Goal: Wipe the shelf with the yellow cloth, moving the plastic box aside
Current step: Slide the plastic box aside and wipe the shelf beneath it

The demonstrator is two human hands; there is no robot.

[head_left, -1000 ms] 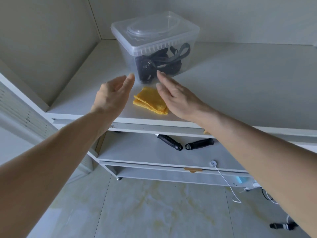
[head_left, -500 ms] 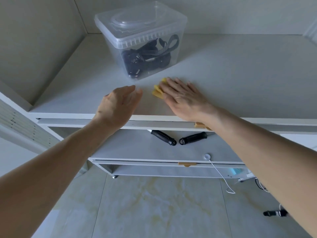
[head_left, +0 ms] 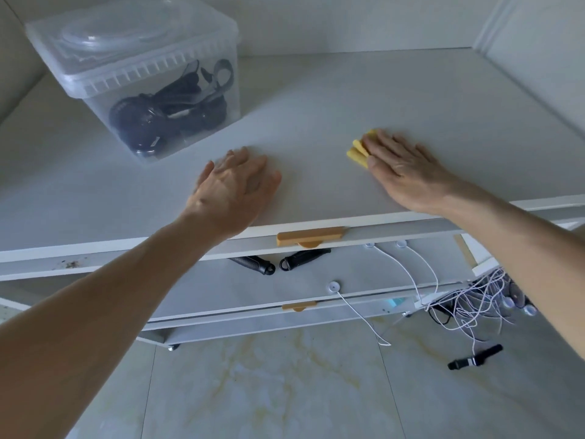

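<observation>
A clear plastic box with a lid and black straps inside stands at the back left of the pale shelf. My right hand lies flat on the folded yellow cloth, pressing it onto the shelf right of centre; only the cloth's left edge shows past my fingers. Near the front edge, my left hand rests palm down on the shelf, just right of the box and not touching it, holding nothing.
Two lower shelves carry black handles, orange tabs and white cables. A tangle of white wires hangs at the lower right above the tiled floor, where a black strap lies. Walls close in the shelf's left, back and right.
My right hand has come down onto the cloth and slid it to the right along the shelf, away from the box. My left hand has settled flat on the shelf.
</observation>
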